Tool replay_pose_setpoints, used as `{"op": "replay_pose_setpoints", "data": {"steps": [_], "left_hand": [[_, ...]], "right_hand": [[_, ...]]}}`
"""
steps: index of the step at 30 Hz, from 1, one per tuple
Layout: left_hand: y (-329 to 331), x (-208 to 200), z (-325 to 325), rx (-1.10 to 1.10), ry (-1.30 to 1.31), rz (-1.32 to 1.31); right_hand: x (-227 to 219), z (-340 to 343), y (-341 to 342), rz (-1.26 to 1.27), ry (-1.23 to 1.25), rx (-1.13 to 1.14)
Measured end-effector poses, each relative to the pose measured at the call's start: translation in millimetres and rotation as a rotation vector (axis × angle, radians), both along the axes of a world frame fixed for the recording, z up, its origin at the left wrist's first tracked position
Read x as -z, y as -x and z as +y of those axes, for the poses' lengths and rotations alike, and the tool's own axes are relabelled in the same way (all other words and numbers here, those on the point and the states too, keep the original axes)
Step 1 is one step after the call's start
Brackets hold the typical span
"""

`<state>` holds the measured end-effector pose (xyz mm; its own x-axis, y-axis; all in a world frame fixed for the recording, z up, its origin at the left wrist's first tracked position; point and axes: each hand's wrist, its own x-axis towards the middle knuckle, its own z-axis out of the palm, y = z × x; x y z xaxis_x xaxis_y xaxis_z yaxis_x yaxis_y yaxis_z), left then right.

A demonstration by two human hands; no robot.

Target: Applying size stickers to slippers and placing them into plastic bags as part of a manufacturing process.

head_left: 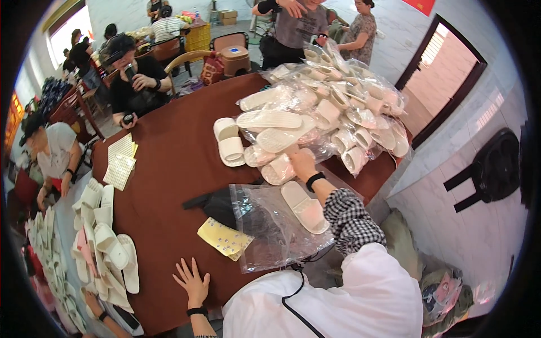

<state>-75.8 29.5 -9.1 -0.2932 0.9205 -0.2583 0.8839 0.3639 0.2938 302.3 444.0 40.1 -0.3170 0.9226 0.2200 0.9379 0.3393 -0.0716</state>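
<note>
My left hand point(191, 284) lies flat with spread fingers on the brown tablecloth point(163, 197), holding nothing. Stretched out to the near edge of the pile, my right hand point(304, 162) has its fingers curled on a cream slipper point(278, 170); the fingertips are partly hidden. A heap of cream slippers in clear plastic bags point(332, 93) rises beyond it. Left of that hand lies a pair of slippers point(229, 142). Below my right forearm, another slipper point(307, 208) rests on a clear plastic bag point(265, 248). A folded yellow sticker sheet point(225, 239) lies beside the bag.
Black cloth point(217, 209) lies under the bag. Sticker sheets point(120, 161) sit at the table's far left, above stacked loose slippers point(104, 242). A co-worker's hand point(93, 302) reaches beside that stack. Other people stand or sit around the table. A black stool point(493, 163) is at right.
</note>
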Motion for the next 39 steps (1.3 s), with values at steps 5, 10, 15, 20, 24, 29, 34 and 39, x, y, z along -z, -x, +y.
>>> {"op": "replay_pose_setpoints", "data": {"steps": [5, 10, 15, 20, 24, 29, 34, 39], "left_hand": [[-1, 3, -3, -0.015, -0.029, 0.017], [0, 5, 1, 0.016, -0.072, 0.03], [2, 7, -3, -0.012, -0.108, -0.013], [11, -23, 20, -0.105, -0.175, -0.517], [-12, -113, 51, -0.335, -0.458, -1.374], [-3, -119, 28, -0.467, -0.563, -2.038], [-4, -84, -21, -0.49, -0.511, -2.05], [4, -61, -38, -0.653, -1.009, -2.025]], "right_hand": [[-61, -6, 1, 0.339, -0.169, -0.077], [-111, 1, -18, 0.656, -0.189, -0.048], [-168, -49, 15, 0.993, -0.045, -0.101], [-192, -111, 76, 1.058, -0.109, -0.252], [-193, -152, 120, 0.904, -0.076, -0.704], [-174, -182, 189, 0.815, 0.127, -1.201], [-142, -203, 245, 0.813, 0.176, -1.131], [-90, -219, 249, 1.166, 1.359, -0.412]]}}
